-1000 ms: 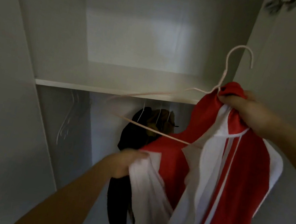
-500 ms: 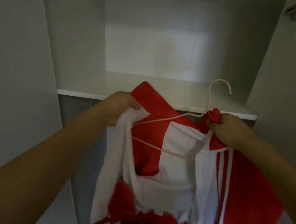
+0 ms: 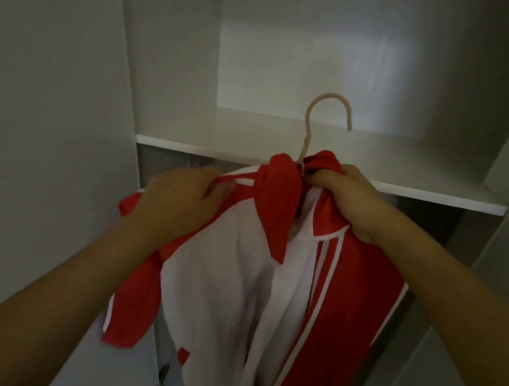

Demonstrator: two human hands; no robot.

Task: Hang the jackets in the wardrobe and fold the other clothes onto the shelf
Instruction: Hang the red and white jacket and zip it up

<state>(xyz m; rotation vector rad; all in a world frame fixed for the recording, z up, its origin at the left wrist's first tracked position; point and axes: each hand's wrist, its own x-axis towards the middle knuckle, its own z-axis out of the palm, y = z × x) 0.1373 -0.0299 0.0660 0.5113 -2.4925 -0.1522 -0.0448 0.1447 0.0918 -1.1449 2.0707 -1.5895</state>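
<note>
Jacket (image 3: 256, 259) mid-frame, on hanger (image 3: 329, 111) | collar was pinched by right hand (image 3: 342, 196), shoulder by left hand (image 3: 185, 202) | shoulders should be pulled even, then hooked under shelf (image 3: 413, 191)

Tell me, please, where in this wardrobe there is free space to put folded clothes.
The shelf shows bare board from the left wall to the right wall, behind the pink hanger hook. Its front middle is crowded: the left hand and right hand hold the red and white jacket there.
</note>
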